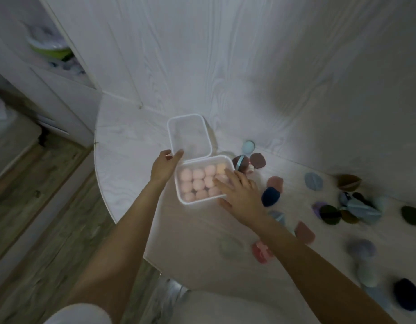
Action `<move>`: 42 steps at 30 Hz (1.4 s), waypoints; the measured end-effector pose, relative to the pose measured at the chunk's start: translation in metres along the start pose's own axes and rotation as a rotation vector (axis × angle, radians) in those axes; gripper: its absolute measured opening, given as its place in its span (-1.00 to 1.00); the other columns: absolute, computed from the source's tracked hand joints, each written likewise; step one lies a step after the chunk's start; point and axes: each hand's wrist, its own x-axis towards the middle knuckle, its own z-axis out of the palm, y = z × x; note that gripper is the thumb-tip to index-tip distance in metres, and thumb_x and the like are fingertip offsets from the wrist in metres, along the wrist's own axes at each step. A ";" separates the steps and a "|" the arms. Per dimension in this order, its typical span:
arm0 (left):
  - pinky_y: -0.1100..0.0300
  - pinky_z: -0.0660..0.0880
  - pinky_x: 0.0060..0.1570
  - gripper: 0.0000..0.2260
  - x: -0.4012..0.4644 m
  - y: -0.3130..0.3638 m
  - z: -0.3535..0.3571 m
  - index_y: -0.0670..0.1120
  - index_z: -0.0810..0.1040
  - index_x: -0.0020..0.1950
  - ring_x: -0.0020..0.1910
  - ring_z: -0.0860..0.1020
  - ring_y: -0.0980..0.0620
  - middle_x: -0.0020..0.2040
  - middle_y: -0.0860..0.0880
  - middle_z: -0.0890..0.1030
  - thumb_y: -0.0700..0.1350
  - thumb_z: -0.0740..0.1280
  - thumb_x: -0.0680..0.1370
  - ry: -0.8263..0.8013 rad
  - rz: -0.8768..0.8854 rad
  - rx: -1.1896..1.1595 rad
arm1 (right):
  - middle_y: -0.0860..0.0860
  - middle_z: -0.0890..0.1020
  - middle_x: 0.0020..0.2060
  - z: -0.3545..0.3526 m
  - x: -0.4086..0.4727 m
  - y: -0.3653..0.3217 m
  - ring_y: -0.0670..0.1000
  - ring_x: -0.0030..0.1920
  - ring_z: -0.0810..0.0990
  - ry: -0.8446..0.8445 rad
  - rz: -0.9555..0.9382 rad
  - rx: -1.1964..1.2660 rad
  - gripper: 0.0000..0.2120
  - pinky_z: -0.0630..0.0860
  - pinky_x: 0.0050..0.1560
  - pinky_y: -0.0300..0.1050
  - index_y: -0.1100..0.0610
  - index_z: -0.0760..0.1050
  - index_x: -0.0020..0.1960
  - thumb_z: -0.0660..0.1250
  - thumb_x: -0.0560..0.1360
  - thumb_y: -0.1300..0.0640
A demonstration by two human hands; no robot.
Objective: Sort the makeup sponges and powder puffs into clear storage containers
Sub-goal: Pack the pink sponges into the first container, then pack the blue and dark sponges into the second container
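A clear container (182, 200) on the white table holds several pink makeup sponges (198, 183) in rows, with one orange sponge (221, 169) at its far right corner. A second clear container (171, 127), apparently empty, stands just behind it. My left hand (163, 167) pinches the near left corner of that rear container. My right hand (239, 195) lies flat over the right side of the full container, fingers spread on the sponges and thumb against its front rim. Powder puffs lie loose to the right, among them a navy one (270, 196) and a brown one (257, 160).
Many more puffs in blue, olive, pink and purple are scattered across the right of the table (122, 160), up to a dark puff (412, 215) at the far right. A white wall rises behind. The table's left edge drops to a wooden floor (38, 206).
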 end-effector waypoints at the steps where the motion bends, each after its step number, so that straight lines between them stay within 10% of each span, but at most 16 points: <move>1: 0.06 0.45 0.13 -0.47 0.009 0.001 0.001 -0.16 0.42 0.28 0.11 0.54 -0.09 0.15 -0.09 0.57 0.18 0.33 0.48 -0.011 -0.013 0.039 | 0.06 0.25 0.46 0.000 0.002 0.001 0.17 0.40 0.26 0.017 0.002 -0.006 -0.52 0.29 0.27 0.16 -0.13 0.25 0.42 0.12 0.51 -0.14; 7: -0.09 0.50 0.08 -0.76 0.024 -0.001 -0.005 -0.11 0.44 0.02 -0.05 0.58 -0.17 -0.11 -0.07 0.57 0.05 0.31 0.53 0.171 0.039 -0.122 | 0.09 0.49 0.28 0.011 0.008 0.006 0.17 0.17 0.51 0.205 -0.002 -0.029 -0.52 0.47 0.03 0.10 -0.09 0.44 0.27 0.39 0.37 -0.11; 13: 0.05 0.56 -0.02 -0.89 -0.032 0.020 -0.033 -0.04 0.44 0.00 -0.26 0.52 0.11 -0.19 0.06 0.53 -0.03 0.30 0.56 0.264 0.235 -0.324 | 0.08 0.33 0.42 0.008 0.019 -0.005 0.18 0.36 0.33 0.127 0.147 0.051 -0.56 0.30 0.27 0.16 -0.06 0.37 0.38 0.15 0.52 -0.11; 16: 0.08 0.57 -0.06 -0.93 -0.070 0.014 -0.038 -0.01 0.52 -0.01 -0.18 0.52 0.08 -0.17 0.05 0.55 -0.04 0.30 0.56 0.190 0.292 -0.322 | 0.06 0.25 0.46 -0.007 0.013 -0.011 0.12 0.44 0.20 0.182 0.186 0.481 -0.62 0.20 0.41 0.08 0.03 0.35 0.39 0.17 0.59 0.03; 22: 0.12 0.51 -0.01 -0.89 -0.127 -0.024 -0.033 0.01 0.60 0.00 -0.14 0.52 0.11 -0.11 0.12 0.60 -0.03 0.29 0.57 0.050 0.333 -0.202 | -0.11 0.52 0.05 -0.066 -0.038 -0.019 -0.05 0.06 0.58 0.275 0.391 1.434 -0.65 0.56 0.06 -0.12 -0.05 0.25 0.36 0.19 0.59 0.03; 28: 0.43 0.39 -0.17 -0.88 -0.148 -0.068 -0.031 -0.03 0.61 0.02 -0.14 0.53 0.12 -0.02 0.00 0.62 -0.07 0.31 0.56 0.030 0.265 -0.089 | 0.10 0.50 0.14 -0.028 -0.073 -0.031 0.06 -0.03 0.61 0.039 0.472 1.426 -0.62 0.63 -0.10 -0.18 0.18 0.37 0.30 0.35 0.51 0.18; 36: 0.09 0.50 0.14 -0.61 -0.162 -0.097 -0.020 0.01 0.55 0.22 0.11 0.55 0.05 0.14 0.04 0.58 0.06 0.44 0.43 -0.010 0.072 -0.121 | 0.06 0.59 -0.10 0.025 -0.083 -0.040 0.02 -0.14 0.62 0.113 0.739 1.337 -0.82 0.58 0.07 0.01 0.18 0.45 0.00 0.40 0.46 0.18; 42: 0.14 0.58 -0.09 -0.47 -0.186 -0.104 0.004 -0.03 0.36 0.37 -0.07 0.60 0.04 0.04 -0.06 0.56 0.01 0.44 0.45 -0.162 -0.073 -0.115 | 0.09 0.63 -0.24 0.036 -0.094 -0.025 0.10 -0.11 0.64 0.064 0.758 1.364 -0.78 0.59 0.02 -0.06 0.31 0.53 -0.02 0.34 0.52 0.13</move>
